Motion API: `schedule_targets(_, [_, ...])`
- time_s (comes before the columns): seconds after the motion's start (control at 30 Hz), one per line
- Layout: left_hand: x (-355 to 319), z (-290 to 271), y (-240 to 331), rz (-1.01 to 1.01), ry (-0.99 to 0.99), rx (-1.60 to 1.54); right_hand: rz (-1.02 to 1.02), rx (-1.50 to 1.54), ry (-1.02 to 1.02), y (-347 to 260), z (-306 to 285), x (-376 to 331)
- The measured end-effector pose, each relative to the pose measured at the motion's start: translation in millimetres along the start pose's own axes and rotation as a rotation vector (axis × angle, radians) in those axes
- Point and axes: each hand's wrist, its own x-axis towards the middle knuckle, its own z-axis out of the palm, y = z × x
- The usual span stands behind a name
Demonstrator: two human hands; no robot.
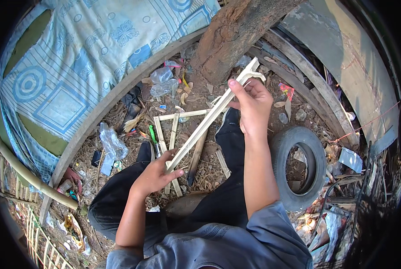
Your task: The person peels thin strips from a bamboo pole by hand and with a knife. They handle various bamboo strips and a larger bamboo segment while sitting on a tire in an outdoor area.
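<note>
A long pale strip of split wood or bamboo (199, 133) runs slantwise across the middle, its far end rising to the right. My left hand (154, 177) grips its near end between thumb and fingers. Higher up, my right hand (255, 105) is closed round the strip close to its far end, where a short split piece curls off. Beneath it on the ground, several pale strips form a rough frame (178, 115). Beside them lie a tool with a green handle (152, 133) and a long brown wooden piece with a dark end (196, 157).
A black tyre (281, 168) lies to my right. The tree trunk (223, 40) leans ahead of me. A platform covered by a blue patterned cloth (97, 54) stands at the left, edged with a board (108, 101). Plastic litter (112, 141) and dry leaves cover the ground.
</note>
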Motion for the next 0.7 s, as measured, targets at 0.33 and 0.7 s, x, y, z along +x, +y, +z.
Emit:
schedule_targets(0.33, [-35.0, 19.7, -43.5, -0.153, -0.120, -0.384, -0.240, -0.125, 0.028, 27.5, -27.9, -13.8])
schedule_targets(0.7, [-62.0, 22.1, -25.0, -0.099, -0.073, -0.237, -0.633, -0.487, 0.008, 10.9, -52.4, -19.1])
